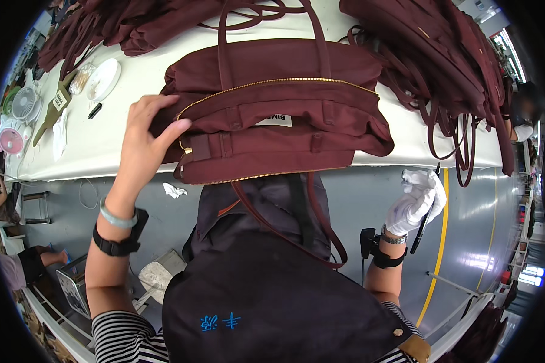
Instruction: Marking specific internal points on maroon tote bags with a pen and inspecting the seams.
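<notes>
Burgundy fabric bag [272, 144] lies at the near edge of a white counter [121, 145], its gold zipper [254, 83] parted and a long strap [328, 230] hanging over the edge toward the person. The bare left hand [145, 133] touches the bag's left end, thumb and fingers spread apart. Well away from it, to the right and off the counter, the white-gloved right hand [415, 204] is closed around a slim black pen [418, 233]. More burgundy bags [430, 48] are heaped far left and far right; a white plate [106, 78] and black marker [95, 110] lie left.
</notes>
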